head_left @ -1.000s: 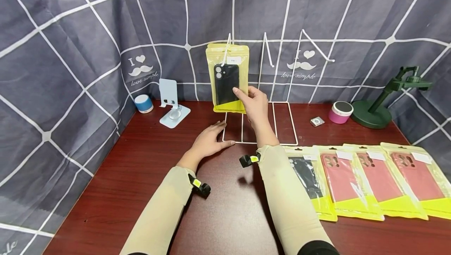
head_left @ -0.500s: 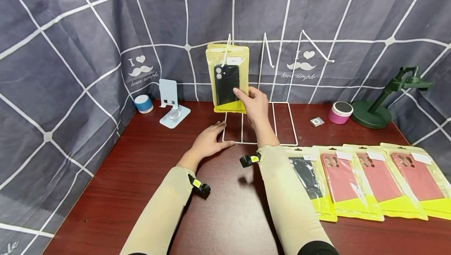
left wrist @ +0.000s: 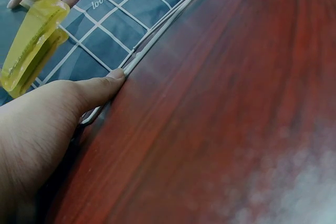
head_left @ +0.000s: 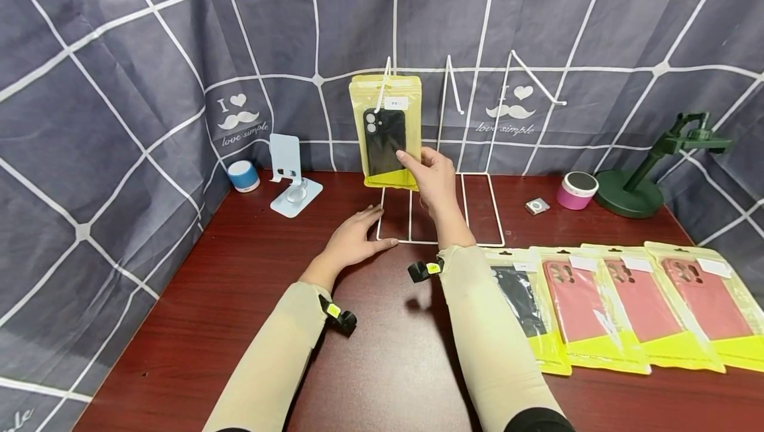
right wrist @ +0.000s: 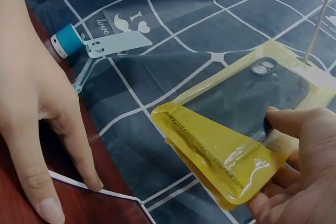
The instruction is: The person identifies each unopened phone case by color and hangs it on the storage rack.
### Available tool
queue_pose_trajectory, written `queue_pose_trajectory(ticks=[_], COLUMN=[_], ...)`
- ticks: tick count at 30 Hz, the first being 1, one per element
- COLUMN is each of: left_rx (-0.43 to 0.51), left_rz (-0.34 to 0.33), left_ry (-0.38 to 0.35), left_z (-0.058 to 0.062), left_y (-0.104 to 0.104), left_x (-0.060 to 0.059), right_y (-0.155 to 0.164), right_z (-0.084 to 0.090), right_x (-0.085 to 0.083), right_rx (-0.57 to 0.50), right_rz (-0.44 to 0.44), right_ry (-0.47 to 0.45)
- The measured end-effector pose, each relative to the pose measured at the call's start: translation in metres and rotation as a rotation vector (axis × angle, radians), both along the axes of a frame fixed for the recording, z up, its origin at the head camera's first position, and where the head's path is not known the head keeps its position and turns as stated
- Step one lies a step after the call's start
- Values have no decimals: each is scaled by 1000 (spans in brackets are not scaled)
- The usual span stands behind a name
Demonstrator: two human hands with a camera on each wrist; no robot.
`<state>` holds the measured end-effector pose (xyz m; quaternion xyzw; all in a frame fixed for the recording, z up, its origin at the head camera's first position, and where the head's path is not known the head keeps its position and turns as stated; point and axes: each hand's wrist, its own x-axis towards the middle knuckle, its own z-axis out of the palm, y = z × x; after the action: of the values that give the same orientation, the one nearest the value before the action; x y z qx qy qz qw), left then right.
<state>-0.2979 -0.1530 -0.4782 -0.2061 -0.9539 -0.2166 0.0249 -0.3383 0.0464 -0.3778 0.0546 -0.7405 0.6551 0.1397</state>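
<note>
Bench (head_left: 382,365): carried rack (head_left: 497,210) at twelve o'clock.
Left hand (head_left: 353,238): loose fingers touched its base, seemingly steadying it.
Right hand (head_left: 438,183): fingers pinched pouch (head_left: 384,140), likely guiding it.

A shop-like display corner, this was, and look how it showed: a hooked white wire rack (head_left: 418,243) stood on the red-brown table (head_left: 370,365), labelled, bagged phone cases (head_left: 583,306) overlapped in a row, a phone stand (head_left: 286,158) waited left! Grid-patterned cloth (head_left: 444,10) enclosed it all; whether shop or home lay beyond, nobody could tell.
</note>
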Motion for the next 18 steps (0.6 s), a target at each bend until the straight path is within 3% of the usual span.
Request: queue_pose_trajectory(ticks=[6, 12, 18], left_rx=[-4, -5, -2], left_rz=[1, 4, 6], left_ry=[-13, -18, -17], left_z=[1, 2, 1], left_y=[1, 2, 0], left_x=[0, 0, 2], right_y=[12, 24, 27], right_z=[2, 12, 23], right_x=[-1, 2, 20], right_rx=[82, -33, -11], right_rz=[33, 4, 42], right_ry=[31, 157, 157])
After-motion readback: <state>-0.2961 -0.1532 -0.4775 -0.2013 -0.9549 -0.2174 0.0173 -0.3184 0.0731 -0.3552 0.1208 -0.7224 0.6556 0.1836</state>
